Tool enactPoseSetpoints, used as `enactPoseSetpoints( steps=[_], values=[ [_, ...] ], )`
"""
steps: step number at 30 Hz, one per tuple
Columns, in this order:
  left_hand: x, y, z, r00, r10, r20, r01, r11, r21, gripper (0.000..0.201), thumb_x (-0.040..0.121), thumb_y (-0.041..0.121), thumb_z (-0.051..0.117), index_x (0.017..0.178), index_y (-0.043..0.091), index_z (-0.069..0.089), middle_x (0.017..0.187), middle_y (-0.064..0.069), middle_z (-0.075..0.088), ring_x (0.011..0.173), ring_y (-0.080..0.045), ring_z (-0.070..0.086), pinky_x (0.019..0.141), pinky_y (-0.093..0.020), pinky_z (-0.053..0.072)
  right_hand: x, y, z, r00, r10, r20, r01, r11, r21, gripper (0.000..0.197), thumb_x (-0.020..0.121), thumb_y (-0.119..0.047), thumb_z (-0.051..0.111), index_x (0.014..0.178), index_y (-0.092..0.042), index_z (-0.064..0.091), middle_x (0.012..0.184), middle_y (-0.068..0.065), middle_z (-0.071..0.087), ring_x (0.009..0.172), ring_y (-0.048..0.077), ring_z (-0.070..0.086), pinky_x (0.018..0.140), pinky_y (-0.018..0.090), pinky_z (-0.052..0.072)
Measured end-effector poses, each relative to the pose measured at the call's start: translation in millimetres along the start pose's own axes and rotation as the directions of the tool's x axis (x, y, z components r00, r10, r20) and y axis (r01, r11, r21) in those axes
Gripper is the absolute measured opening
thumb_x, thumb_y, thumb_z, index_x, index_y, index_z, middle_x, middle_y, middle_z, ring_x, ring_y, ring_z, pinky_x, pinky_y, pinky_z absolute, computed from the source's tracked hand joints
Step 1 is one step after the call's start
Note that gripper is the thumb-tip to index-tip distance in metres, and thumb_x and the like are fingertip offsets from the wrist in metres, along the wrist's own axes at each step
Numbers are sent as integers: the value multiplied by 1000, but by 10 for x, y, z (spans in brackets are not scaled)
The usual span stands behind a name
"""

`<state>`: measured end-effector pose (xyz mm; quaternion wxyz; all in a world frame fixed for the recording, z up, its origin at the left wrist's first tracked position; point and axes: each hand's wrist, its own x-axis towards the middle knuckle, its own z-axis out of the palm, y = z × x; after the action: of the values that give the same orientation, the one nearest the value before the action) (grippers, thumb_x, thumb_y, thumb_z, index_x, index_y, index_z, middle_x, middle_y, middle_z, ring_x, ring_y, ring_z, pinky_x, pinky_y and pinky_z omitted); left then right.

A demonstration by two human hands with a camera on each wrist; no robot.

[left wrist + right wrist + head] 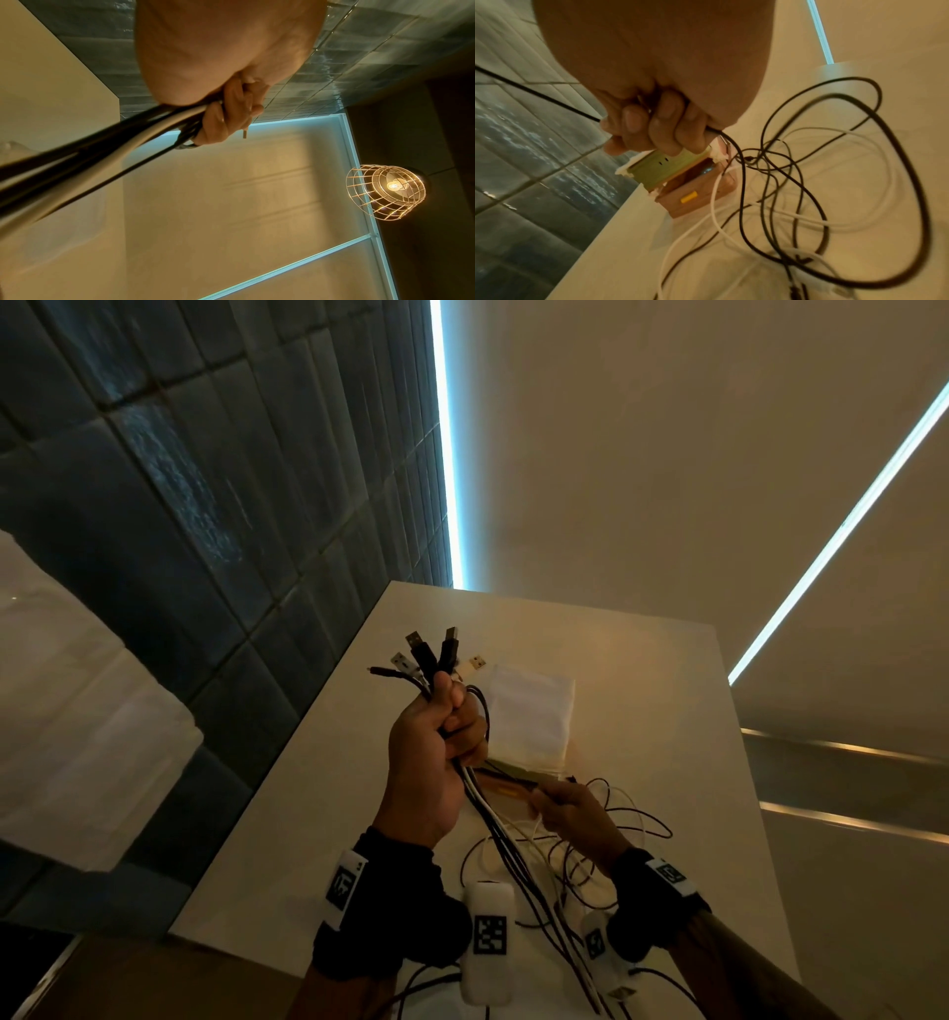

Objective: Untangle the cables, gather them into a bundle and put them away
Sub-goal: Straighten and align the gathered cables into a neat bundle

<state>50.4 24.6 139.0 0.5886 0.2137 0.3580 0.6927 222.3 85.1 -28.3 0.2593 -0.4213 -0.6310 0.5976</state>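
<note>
My left hand [444,731] is raised above the table and grips a bundle of black and white cables [493,819]. Their USB plugs [429,654] fan out above my fist. In the left wrist view my curled fingers [223,117] wrap the cables [102,146], which run off to the lower left. My right hand [562,806] is lower and to the right, its fingers [662,125] curled round a thin black cable [539,95]. Loose black and white cable loops [808,182] lie tangled on the table under it.
A small wooden box [698,199] with a yellow latch stands open just under my right hand, its green lid [654,168] up. Behind it lies a flat white pouch [529,711]. The white table [642,660] meets a dark tiled wall [205,505] on the left.
</note>
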Motion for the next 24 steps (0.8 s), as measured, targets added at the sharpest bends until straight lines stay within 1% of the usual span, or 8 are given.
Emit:
enactPoseSetpoints(
  steps=[5, 9, 12, 15, 19, 20, 22, 24],
  values=[
    [-27, 65, -6, 998, 8, 61, -8, 1000, -5, 31, 96, 33, 39, 72, 15, 43, 54, 7, 27, 43, -6, 19, 43, -21, 19, -4, 228, -31, 995, 78, -69, -81, 996, -31, 37, 99, -6, 48, 64, -13, 58, 56, -6, 44, 50, 7, 36, 50, 18, 32],
    [-44, 65, -20, 999, 10, 35, -11, 999, 46, 28, 92, 35, 43, 73, 15, 43, 54, 7, 27, 44, -6, 19, 45, -24, 15, -30, 238, -88, 976, 162, -147, -169, 985, -35, 30, 97, -6, 48, 70, -8, 59, 48, -9, 40, 45, 10, 34, 42, 18, 28],
    [-15, 32, -56, 998, -19, -55, 24, 995, 94, 28, 94, 36, 43, 75, 16, 43, 55, 6, 31, 43, -6, 23, 45, -23, 17, -32, -59, -124, 954, 121, -273, -115, 993, 36, 20, 94, -12, 56, 77, -4, 64, 55, -1, 46, 46, 10, 38, 41, 21, 30],
    [-1, -47, -54, 984, -75, -162, 101, 983, 156, 30, 102, 32, 37, 77, 16, 44, 60, 1, 43, 46, -10, 35, 46, -23, 23, -64, -606, -115, 951, 12, -310, 48, 982, 185, 16, 92, -13, 61, 85, 0, 67, 55, 1, 47, 45, 9, 36, 41, 21, 29],
    [-20, -132, -7, 970, -119, -214, 161, 968, 193, 28, 104, 30, 34, 90, 12, 50, 76, -11, 68, 59, -14, 48, 52, -26, 30, -224, -1236, -30, 959, -229, -166, 265, 931, 252, 14, 91, -1, 59, 85, 11, 64, 56, 3, 51, 47, 9, 44, 45, 16, 37],
    [-26, -131, 4, 970, -122, -208, 162, 968, 189, 29, 105, 31, 33, 95, 11, 51, 80, -12, 70, 60, -15, 50, 52, -26, 33, -271, -1313, -8, 960, -257, -110, 278, 924, 263, 13, 90, 3, 57, 84, 13, 63, 57, 2, 54, 48, 8, 48, 48, 15, 42],
    [-49, -103, 31, 977, -124, -176, 152, 976, 158, 30, 104, 31, 32, 99, 9, 53, 82, -13, 71, 63, -16, 55, 52, -25, 42, -342, -1368, 30, 961, -276, 10, 265, 932, 248, 10, 89, 5, 58, 82, 7, 65, 62, 0, 62, 54, 8, 54, 54, 18, 46],
    [-76, -62, 63, 984, -129, -125, 140, 987, 82, 32, 103, 33, 33, 89, 11, 53, 74, -10, 66, 64, -19, 58, 58, -30, 50, -364, -1312, 62, 961, -252, 111, 223, 949, 224, 11, 88, 1, 62, 79, -1, 68, 64, 6, 60, 55, 14, 50, 55, 22, 42]
  ],
)
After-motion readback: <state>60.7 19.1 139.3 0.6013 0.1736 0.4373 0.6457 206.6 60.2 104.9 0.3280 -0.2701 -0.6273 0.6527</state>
